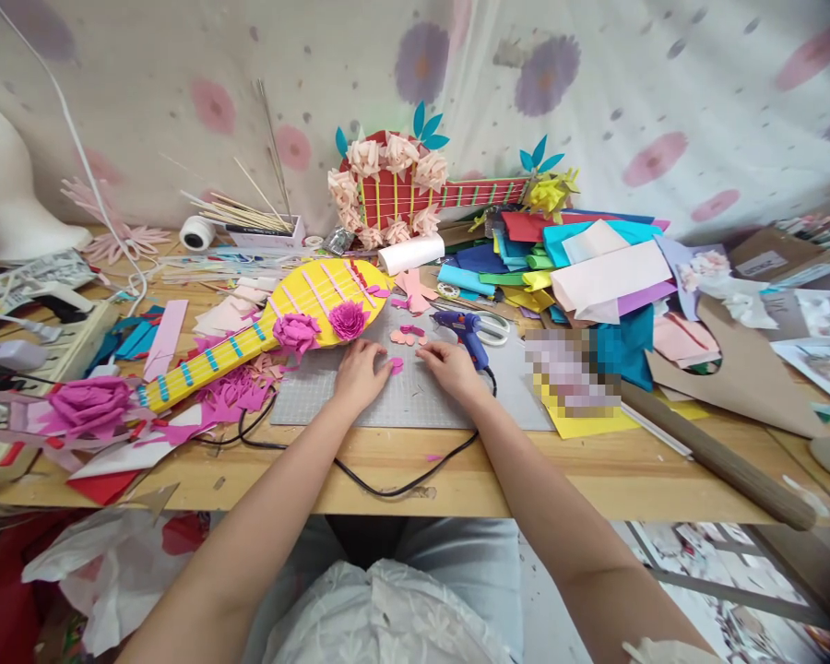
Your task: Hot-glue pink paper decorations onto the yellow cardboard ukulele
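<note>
My left hand [361,376] rests on the grey cutting mat [415,410], thumb and fingers drawn together at the edge of a small magenta paper petal [397,366]. Opposite it, my right hand [454,372] has its fingers bent in a pinch; whatever lies between the tips is too small to make out. Just beyond the fingertips lie several peach and magenta paper petals [407,337]. A blue hot glue gun [462,325] sits behind my right hand. To the left, a yellow paper guitar [304,309] with magenta flowers overlaps the mat.
White-handled scissors [494,328] lie beside the glue gun. Its black cord [387,493] loops across the table front. A red guitar [394,189] with peach roses leans at the back. Coloured paper sheets [601,263] pile up on the right, near a cardboard tube [719,456].
</note>
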`<act>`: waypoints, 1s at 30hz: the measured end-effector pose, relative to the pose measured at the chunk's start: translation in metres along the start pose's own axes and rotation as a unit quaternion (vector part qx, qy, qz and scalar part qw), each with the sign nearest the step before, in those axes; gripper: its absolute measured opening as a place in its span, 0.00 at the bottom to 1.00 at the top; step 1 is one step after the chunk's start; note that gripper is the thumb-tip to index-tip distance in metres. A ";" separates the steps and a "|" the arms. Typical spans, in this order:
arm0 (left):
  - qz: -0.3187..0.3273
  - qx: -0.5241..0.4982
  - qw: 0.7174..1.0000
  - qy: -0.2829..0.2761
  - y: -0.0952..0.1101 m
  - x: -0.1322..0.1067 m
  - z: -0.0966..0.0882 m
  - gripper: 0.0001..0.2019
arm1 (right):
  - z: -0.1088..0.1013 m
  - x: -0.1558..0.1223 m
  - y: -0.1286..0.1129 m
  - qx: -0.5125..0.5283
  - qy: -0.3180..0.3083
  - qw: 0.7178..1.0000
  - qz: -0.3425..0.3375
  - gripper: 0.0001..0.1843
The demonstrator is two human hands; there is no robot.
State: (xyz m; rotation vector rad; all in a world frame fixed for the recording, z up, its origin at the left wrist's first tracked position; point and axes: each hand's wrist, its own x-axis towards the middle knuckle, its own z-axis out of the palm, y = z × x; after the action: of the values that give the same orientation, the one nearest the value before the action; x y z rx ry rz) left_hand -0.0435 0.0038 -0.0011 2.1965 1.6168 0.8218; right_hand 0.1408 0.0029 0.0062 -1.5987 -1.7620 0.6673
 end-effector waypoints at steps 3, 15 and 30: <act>-0.020 0.010 1.000 -0.013 0.004 0.002 0.000 0.09 | 0.010 0.001 -0.007 -0.043 -0.016 0.998 -0.051 0.08; -0.021 -0.059 0.998 0.018 -0.001 0.000 0.000 0.02 | 0.026 0.013 -0.012 0.068 -0.061 0.996 -0.021 0.10; -0.071 -0.128 0.989 0.011 0.002 0.000 0.002 0.15 | 0.022 0.011 -0.009 0.158 0.022 0.987 0.026 0.09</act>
State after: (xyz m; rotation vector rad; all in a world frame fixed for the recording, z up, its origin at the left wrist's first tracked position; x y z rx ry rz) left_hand -0.0408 0.0030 -0.0011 1.8800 1.5607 0.9559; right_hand 0.1174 0.0137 0.0000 -1.4320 -1.5001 0.8809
